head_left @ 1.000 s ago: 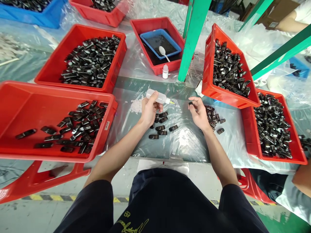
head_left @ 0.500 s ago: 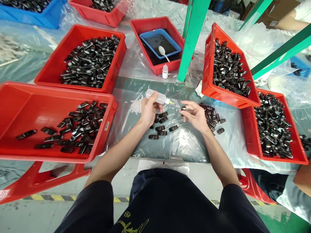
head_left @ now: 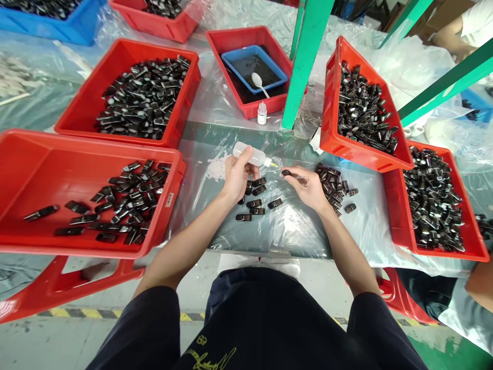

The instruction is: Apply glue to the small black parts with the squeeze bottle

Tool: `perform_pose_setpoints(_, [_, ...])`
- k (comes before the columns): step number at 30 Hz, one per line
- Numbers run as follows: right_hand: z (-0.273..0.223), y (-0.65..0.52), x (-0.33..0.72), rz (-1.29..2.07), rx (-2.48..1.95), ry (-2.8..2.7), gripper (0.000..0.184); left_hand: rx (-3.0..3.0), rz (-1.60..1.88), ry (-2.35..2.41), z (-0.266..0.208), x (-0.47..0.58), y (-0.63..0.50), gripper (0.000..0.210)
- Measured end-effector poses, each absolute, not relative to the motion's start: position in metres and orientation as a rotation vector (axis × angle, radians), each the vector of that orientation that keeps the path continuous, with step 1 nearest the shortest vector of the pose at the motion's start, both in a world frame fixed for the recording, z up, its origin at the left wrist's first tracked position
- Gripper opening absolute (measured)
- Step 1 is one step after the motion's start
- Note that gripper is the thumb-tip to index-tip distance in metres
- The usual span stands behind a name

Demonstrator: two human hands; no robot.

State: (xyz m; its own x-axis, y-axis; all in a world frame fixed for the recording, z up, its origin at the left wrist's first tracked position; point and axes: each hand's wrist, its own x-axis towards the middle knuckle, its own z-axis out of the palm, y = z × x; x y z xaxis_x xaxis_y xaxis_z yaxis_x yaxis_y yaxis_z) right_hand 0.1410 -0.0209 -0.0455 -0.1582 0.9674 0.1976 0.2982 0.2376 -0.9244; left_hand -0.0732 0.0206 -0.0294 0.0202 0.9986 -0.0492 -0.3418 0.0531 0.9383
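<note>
At the left of the frame, a red tray [head_left: 50,172] holds loose black pieces, well apart from the hands. Left of centre, white flakes [head_left: 216,168] lie on the plastic sheet; a stray one could stick to a wet surface if a hand brushes them. Near the centre, the left hand [head_left: 238,176] is wrapped around a squeeze bottle [head_left: 258,156], thumb on top; too hard a press could push out excess liquid, and the downward-tilted nozzle [head_left: 273,165] could drip. Just below, scattered pieces [head_left: 257,210] could catch such drops. Right of the nozzle, the right hand [head_left: 310,189] pinches one black piece [head_left: 286,173] between thumb and fingers; whether the nozzle touches it I cannot tell. Its small size and shiny surface could let it slip or turn, smearing the fingertips. Further right, a pile [head_left: 334,185] sits near that wrist, where a careless sweep could scatter it.
</note>
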Motion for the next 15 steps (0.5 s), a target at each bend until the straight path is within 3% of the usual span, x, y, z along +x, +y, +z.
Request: perform_pose_setpoints(15, [-0.0393,-0.0224,0.1402,0.892,-1.185,-1.679,0.044,0.984,1.290,0.970,-0.0338,-0.0718,0.0232,0.058])
